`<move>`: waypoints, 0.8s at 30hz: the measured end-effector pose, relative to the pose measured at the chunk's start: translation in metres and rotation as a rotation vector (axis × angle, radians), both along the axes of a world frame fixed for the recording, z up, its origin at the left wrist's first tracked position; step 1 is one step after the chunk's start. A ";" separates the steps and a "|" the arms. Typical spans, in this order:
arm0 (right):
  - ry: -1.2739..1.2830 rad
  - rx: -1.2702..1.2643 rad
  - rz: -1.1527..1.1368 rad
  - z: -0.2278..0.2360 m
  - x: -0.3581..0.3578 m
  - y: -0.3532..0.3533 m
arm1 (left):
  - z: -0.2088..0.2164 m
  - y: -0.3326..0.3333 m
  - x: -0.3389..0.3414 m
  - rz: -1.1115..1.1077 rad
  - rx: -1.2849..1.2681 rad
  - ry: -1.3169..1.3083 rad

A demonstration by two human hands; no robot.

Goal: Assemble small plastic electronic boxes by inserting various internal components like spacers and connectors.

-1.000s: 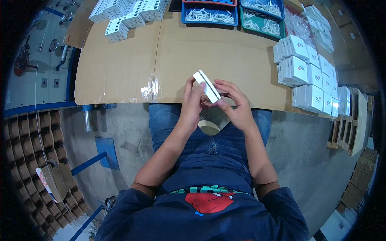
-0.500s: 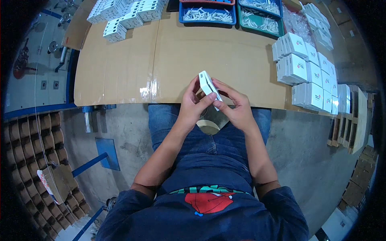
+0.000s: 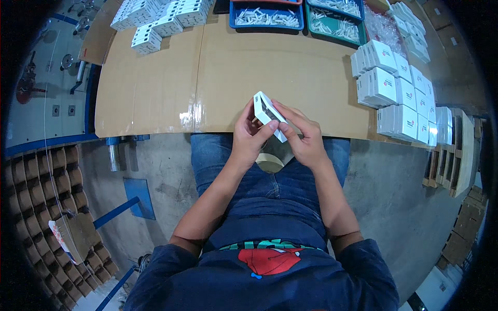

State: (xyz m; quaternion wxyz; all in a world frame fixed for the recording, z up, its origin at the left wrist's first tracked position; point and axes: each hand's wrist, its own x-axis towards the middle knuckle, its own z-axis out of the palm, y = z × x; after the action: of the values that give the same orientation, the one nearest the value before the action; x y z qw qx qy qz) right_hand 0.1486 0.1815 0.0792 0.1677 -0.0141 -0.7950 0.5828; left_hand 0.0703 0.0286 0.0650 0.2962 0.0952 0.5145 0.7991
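Between my two hands is a small white flat box, tilted, held just above the table's front edge. A gap runs along the side facing me, and something dark shows inside it. My left hand grips the box's left side, thumb pressed on the near edge and fingers partly hidden behind. On the right side, my right hand has its fingers along the upper edge and its thumb at the near corner.
Cardboard covers the table. Stacked white boxes stand at right, more white boxes at far left. At the back, a blue tray and a green tray hold small white pieces. A wooden pallet lies beyond the right edge.
The gap in the box's side has grown wider, and the box has turned slightly. My right thumb has moved a little up and left along its edge.
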 end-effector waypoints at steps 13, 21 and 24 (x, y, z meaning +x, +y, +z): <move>-0.009 0.004 -0.084 -0.005 -0.003 -0.004 | -0.003 0.004 0.007 0.066 -0.013 -0.084; -0.027 -0.007 -0.086 -0.004 -0.003 -0.005 | -0.004 0.004 0.006 0.055 -0.023 -0.101; -0.014 -0.005 -0.086 -0.006 -0.003 -0.004 | -0.003 0.004 0.006 0.056 -0.024 -0.108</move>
State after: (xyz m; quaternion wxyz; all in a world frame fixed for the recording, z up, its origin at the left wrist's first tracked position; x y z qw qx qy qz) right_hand 0.1451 0.1772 0.0735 0.1871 -0.0530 -0.7934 0.5768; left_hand 0.0766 0.0324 0.0621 0.3022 0.0337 0.5098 0.8048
